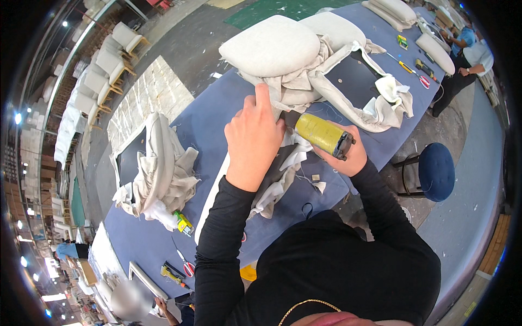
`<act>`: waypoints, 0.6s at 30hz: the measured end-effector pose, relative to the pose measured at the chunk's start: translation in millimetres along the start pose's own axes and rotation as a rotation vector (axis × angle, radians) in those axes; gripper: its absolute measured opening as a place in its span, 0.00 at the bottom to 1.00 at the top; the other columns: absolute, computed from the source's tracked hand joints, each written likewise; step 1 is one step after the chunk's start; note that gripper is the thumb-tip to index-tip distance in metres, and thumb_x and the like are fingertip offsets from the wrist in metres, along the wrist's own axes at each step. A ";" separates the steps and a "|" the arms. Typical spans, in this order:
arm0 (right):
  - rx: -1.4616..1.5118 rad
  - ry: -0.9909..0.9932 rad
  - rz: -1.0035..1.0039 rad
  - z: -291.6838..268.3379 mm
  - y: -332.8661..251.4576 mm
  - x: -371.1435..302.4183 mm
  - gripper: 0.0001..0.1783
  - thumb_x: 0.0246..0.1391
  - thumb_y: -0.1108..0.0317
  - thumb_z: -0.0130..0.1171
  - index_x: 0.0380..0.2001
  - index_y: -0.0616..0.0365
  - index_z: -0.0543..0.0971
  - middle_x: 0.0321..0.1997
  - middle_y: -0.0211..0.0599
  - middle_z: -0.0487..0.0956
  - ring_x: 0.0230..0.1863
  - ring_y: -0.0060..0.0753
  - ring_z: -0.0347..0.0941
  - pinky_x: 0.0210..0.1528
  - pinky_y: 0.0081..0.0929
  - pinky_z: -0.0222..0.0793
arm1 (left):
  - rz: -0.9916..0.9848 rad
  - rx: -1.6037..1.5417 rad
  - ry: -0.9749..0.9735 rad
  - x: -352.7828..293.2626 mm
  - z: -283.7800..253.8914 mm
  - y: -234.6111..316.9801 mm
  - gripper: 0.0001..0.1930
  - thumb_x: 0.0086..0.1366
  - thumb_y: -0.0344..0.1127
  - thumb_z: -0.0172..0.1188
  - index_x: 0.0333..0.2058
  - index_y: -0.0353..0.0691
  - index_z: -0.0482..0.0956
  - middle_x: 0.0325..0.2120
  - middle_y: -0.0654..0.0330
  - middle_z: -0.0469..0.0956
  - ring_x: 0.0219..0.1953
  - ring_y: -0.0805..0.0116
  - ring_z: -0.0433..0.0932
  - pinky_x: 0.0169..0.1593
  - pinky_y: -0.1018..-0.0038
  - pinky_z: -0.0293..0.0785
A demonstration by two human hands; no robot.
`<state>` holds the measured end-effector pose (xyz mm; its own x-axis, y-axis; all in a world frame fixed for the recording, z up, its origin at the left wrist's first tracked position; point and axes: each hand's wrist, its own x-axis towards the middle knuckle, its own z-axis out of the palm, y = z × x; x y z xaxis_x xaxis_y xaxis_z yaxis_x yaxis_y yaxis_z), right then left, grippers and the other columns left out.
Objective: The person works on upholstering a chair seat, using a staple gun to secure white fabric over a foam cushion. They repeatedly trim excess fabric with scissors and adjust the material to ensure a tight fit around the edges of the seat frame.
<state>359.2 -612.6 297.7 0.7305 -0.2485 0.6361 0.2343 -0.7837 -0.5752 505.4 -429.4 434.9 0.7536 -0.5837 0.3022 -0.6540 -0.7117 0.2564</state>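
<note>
Left hand (254, 136) flat, palm down; right hand (348, 155) clenched.

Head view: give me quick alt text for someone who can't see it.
A person's left hand presses beige fabric flat on a blue worktable, while the right hand holds a yellow cylindrical power tool against it. A padded seat cushion lies just beyond, and a blue round stool stands beside the table.

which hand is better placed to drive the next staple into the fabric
Right, probably: the right hand already grips the yellow staple gun, nose at the beige fabric, while the left hand presses it flat.
</note>
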 end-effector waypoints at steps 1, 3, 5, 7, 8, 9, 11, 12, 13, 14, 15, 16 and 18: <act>0.021 -0.007 0.026 -0.4 0.8 -0.2 0.42 0.45 0.63 0.85 0.65 0.59 0.82 0.56 0.40 0.83 0.49 0.46 0.75 0.54 0.39 0.74 | -0.001 0.000 -0.003 0.2 -0.1 0.3 0.32 0.58 0.36 0.78 0.57 0.46 0.70 0.45 0.49 0.86 0.41 0.37 0.88 0.40 0.48 0.82; 0.028 -0.033 0.036 -2.9 2.4 -0.2 0.44 0.44 0.64 0.84 0.67 0.59 0.81 0.57 0.40 0.82 0.49 0.47 0.75 0.55 0.40 0.74 | -0.005 0.001 -0.010 0.7 0.1 0.8 0.32 0.58 0.36 0.78 0.58 0.46 0.70 0.45 0.49 0.86 0.41 0.37 0.88 0.41 0.48 0.82; 0.002 -0.069 0.001 -7.2 2.9 3.5 0.45 0.43 0.66 0.82 0.68 0.59 0.80 0.58 0.41 0.82 0.50 0.48 0.75 0.56 0.40 0.73 | -0.013 0.006 -0.012 2.2 -0.8 0.8 0.32 0.58 0.36 0.79 0.58 0.46 0.70 0.45 0.49 0.86 0.41 0.37 0.88 0.41 0.48 0.82; -0.022 -0.093 0.011 -8.7 0.6 4.4 0.40 0.47 0.67 0.85 0.64 0.62 0.80 0.58 0.42 0.80 0.52 0.41 0.78 0.58 0.35 0.74 | -0.015 0.009 -0.015 2.3 -0.7 0.9 0.33 0.58 0.36 0.79 0.58 0.46 0.70 0.45 0.48 0.86 0.42 0.37 0.88 0.41 0.49 0.82; -0.035 -0.105 0.017 -9.1 0.0 4.5 0.38 0.49 0.68 0.86 0.62 0.63 0.80 0.58 0.43 0.80 0.53 0.37 0.80 0.58 0.33 0.75 | -0.016 0.010 -0.016 2.1 -0.7 1.1 0.33 0.58 0.36 0.79 0.58 0.46 0.70 0.45 0.48 0.86 0.42 0.37 0.88 0.42 0.49 0.82; -0.027 -0.108 0.016 -9.1 0.5 4.8 0.38 0.49 0.68 0.86 0.62 0.63 0.80 0.58 0.43 0.80 0.53 0.37 0.80 0.58 0.33 0.75 | -0.018 0.006 -0.020 2.0 -1.2 1.5 0.33 0.58 0.35 0.79 0.59 0.46 0.70 0.46 0.48 0.86 0.42 0.37 0.88 0.42 0.49 0.82; -0.013 -0.114 0.015 -9.6 2.2 5.7 0.38 0.50 0.69 0.85 0.62 0.63 0.80 0.58 0.43 0.79 0.53 0.38 0.80 0.57 0.33 0.75 | -0.024 -0.004 -0.026 1.5 -2.8 3.0 0.33 0.58 0.35 0.78 0.59 0.45 0.70 0.46 0.48 0.86 0.43 0.36 0.88 0.42 0.49 0.82; 0.023 -0.122 0.009 -9.9 3.9 5.2 0.40 0.47 0.68 0.84 0.65 0.61 0.80 0.60 0.42 0.80 0.53 0.42 0.78 0.58 0.36 0.74 | -0.024 -0.010 -0.024 0.2 -3.1 3.2 0.33 0.58 0.34 0.78 0.59 0.45 0.70 0.46 0.47 0.86 0.43 0.37 0.88 0.42 0.49 0.82; 0.059 -0.127 0.005 -10.3 5.1 4.7 0.43 0.45 0.67 0.82 0.67 0.60 0.79 0.62 0.41 0.81 0.53 0.46 0.77 0.58 0.39 0.73 | -0.022 -0.015 -0.022 -1.5 -3.3 3.2 0.34 0.58 0.34 0.78 0.60 0.46 0.70 0.47 0.47 0.86 0.44 0.37 0.88 0.43 0.49 0.82; 0.095 -0.133 0.001 -11.0 5.8 4.9 0.46 0.43 0.66 0.80 0.69 0.58 0.79 0.64 0.40 0.82 0.53 0.50 0.76 0.59 0.41 0.72 | -0.020 -0.020 -0.020 -2.2 -3.1 3.0 0.34 0.58 0.34 0.78 0.60 0.46 0.70 0.47 0.47 0.86 0.44 0.37 0.88 0.43 0.49 0.82; 0.086 -0.146 -0.024 -12.6 7.2 6.6 0.46 0.42 0.66 0.80 0.69 0.57 0.79 0.65 0.40 0.82 0.53 0.50 0.76 0.59 0.41 0.72 | -0.014 -0.029 -0.009 -1.7 -2.3 2.2 0.34 0.58 0.34 0.78 0.60 0.46 0.70 0.47 0.47 0.87 0.44 0.37 0.88 0.43 0.49 0.82; 0.085 -0.157 -0.047 -13.6 5.6 10.0 0.46 0.42 0.66 0.80 0.69 0.57 0.79 0.65 0.41 0.82 0.53 0.50 0.76 0.59 0.41 0.72 | -0.009 -0.030 -0.002 -2.6 -1.5 0.3 0.34 0.58 0.33 0.78 0.60 0.46 0.70 0.47 0.46 0.87 0.45 0.37 0.88 0.43 0.49 0.83; 0.088 -0.171 -0.060 -15.8 8.2 17.4 0.46 0.43 0.66 0.80 0.69 0.57 0.78 0.65 0.41 0.83 0.53 0.50 0.77 0.60 0.41 0.72 | -0.002 -0.033 0.014 -0.8 -1.3 -1.1 0.35 0.58 0.34 0.78 0.61 0.46 0.70 0.47 0.46 0.87 0.45 0.38 0.88 0.43 0.50 0.83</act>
<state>363.7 -632.4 312.2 0.8102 -0.0960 0.5783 0.3309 -0.7394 -0.5863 505.4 -427.6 435.6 0.7541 -0.5768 0.3140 -0.6545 -0.6995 0.2870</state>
